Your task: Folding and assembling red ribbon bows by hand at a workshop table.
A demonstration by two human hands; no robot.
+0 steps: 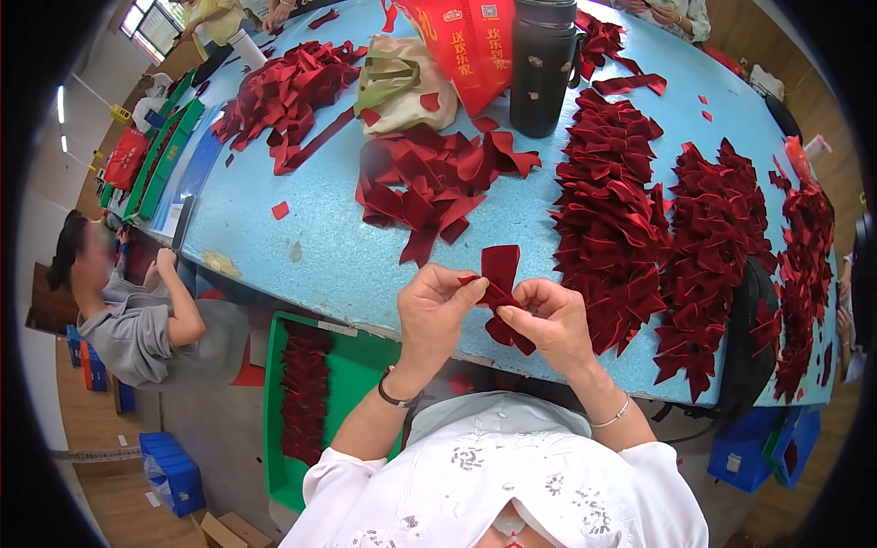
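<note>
Between my two hands, over the near edge of the blue table point(320, 274), is a dark red velvet ribbon point(501, 265). One end of it stands up and another part hangs below my fingers. My left hand point(437, 306) pinches it from the left, thumb against fingers. From the other side my right hand point(551, 320) pinches it near the middle. Beyond my hands lies a loose pile of cut red ribbon pieces point(425, 183). To the right, red bows point(610, 210) are packed in a long row, with a second row of bows point(708, 247) beside it.
A black flask point(544, 68), a red bag point(461, 46) and a cream cloth bag point(402, 87) stand at the back. Below the table edge, a green crate point(352, 365) holds a row of bows. A person in grey point(137, 320) sits at left. A black bag point(751, 329) hangs at right.
</note>
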